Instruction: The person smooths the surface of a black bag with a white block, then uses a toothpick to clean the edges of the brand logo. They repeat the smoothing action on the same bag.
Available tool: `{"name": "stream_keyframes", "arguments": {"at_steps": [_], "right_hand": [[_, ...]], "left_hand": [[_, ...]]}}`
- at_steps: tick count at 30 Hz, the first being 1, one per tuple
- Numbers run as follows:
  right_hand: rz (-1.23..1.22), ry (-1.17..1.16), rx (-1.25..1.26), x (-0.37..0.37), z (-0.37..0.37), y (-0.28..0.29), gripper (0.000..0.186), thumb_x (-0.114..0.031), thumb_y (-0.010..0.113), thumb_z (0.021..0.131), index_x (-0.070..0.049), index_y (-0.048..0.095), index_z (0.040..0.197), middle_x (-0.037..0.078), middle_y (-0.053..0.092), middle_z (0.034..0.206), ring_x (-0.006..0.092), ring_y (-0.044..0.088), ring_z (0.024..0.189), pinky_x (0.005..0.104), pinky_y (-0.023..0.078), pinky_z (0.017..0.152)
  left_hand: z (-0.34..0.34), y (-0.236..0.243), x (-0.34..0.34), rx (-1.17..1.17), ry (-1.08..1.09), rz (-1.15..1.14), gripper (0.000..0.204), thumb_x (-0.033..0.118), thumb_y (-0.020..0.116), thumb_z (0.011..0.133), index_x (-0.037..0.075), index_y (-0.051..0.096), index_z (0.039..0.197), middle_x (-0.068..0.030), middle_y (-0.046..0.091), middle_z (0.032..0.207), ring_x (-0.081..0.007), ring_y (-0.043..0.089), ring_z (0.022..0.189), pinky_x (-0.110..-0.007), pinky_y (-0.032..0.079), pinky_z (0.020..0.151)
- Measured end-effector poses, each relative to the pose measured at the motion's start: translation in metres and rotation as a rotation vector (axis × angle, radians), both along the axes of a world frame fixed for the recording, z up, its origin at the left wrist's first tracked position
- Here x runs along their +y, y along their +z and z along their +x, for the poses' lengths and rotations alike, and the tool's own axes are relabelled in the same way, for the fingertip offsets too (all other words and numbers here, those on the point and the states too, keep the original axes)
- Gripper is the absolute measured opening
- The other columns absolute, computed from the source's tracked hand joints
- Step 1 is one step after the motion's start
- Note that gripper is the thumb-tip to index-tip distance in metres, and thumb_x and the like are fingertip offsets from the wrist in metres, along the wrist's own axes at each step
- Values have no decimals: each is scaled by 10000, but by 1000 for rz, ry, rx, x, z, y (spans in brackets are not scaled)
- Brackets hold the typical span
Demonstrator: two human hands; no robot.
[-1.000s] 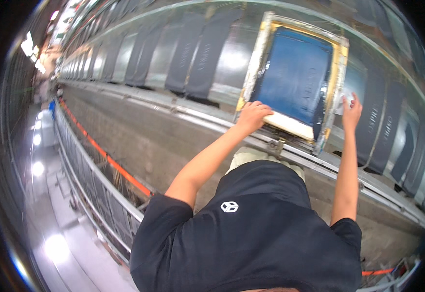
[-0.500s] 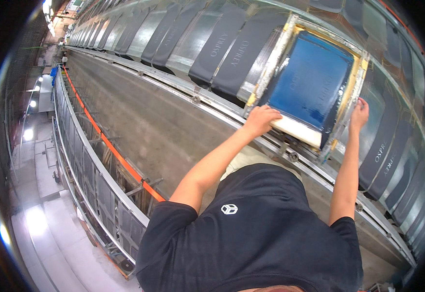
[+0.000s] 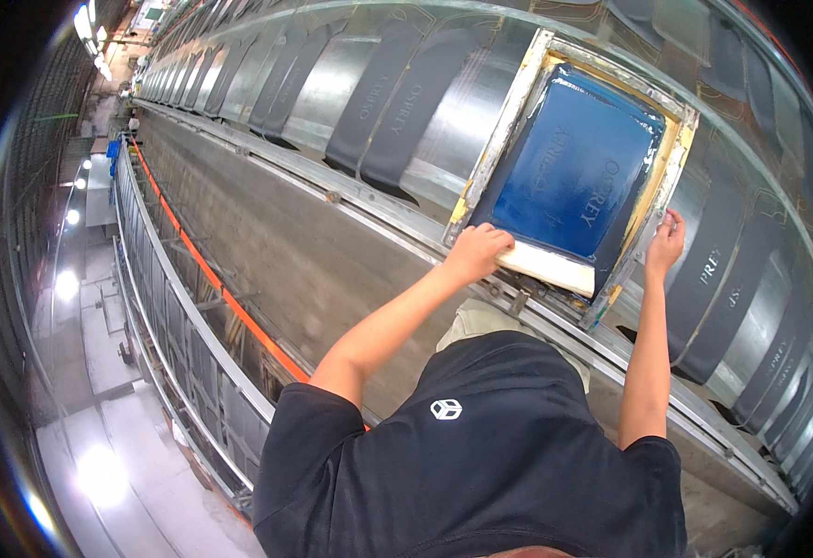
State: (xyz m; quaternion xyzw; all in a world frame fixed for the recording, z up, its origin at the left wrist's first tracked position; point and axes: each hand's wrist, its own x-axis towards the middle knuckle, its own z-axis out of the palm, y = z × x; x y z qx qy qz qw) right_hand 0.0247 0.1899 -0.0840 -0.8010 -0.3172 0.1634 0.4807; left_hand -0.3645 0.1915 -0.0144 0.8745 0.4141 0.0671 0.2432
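Observation:
A screen-printing frame (image 3: 525, 93) with pale, worn edges and a glossy blue mesh (image 3: 555, 172) lies over the metal table. Faint lettering shows in the mesh. At its near end, my left hand (image 3: 479, 253) is closed on the left end of a long cream-coloured bar, which looks like a squeegee handle (image 3: 555, 270). My right hand (image 3: 666, 244) pinches the frame's right side near its lower corner. Dark grey fabric-like pieces with pale lettering lie on both sides of the frame, such as one piece on the left (image 3: 416, 98) and another on the right (image 3: 704, 288).
A metal rail (image 3: 332, 195) runs along the table's near edge, between me and the frame. Behind my left side stands another long rack (image 3: 183, 316) with an orange strip (image 3: 211, 274). A concrete-coloured aisle floor (image 3: 267, 223) stretches between them.
The frame and both hands sit slightly lower and further left in view. More bare metal shows between the frame and the left-hand pieces. The lettering in the mesh stands out more.

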Motion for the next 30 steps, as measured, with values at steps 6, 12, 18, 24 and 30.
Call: {"name": "stream_keyframes", "arguments": {"at_steps": [6, 12, 18, 24, 30], "right_hand": [[7, -28, -53, 25, -37, -13, 209, -235, 557, 1025, -112, 681, 1139, 12, 554, 718, 121, 510, 671, 312, 438, 647], [-93, 11, -108, 17, -26, -41, 240, -237, 552, 1016, -127, 681, 1186, 69, 670, 857, 164, 586, 759, 336, 478, 736], [-409, 317, -713, 23, 3, -7, 361, -310, 638, 922, -119, 704, 1221, 203, 625, 1273, 393, 572, 1168, 473, 466, 981], [-688, 1003, -214, 13, -91, 89, 736, -581, 702, 856, -71, 584, 1374, 211, 693, 1182, 329, 667, 1103, 419, 503, 955], [-911, 1005, 76, 10, -88, 46, 534, -320, 852, 781, 19, 651, 1142, 161, 719, 931, 228, 707, 800, 350, 576, 744]], "left_hand": [[-41, -15, 16, -21, -23, 65, 338, 25, 693, 687, 164, 634, 990, 25, 664, 1033, -222, 614, 1019, -398, 473, 767], [-38, -18, 22, -69, -33, 36, 338, 18, 699, 706, 157, 641, 1008, -3, 630, 1028, -240, 625, 1001, -408, 488, 775], [-28, -24, 69, 60, -48, -187, 329, 152, 749, 804, 151, 729, 1132, -120, 731, 1047, -346, 677, 1004, -453, 533, 884], [-1, -27, 144, 188, -232, -469, 505, 213, 853, 707, 120, 724, 1187, -143, 751, 1040, -310, 716, 961, -404, 543, 871], [33, -50, 184, 366, -335, -1024, 481, 182, 849, 720, 76, 721, 1171, -93, 746, 1028, -219, 680, 963, -360, 518, 878]]}}
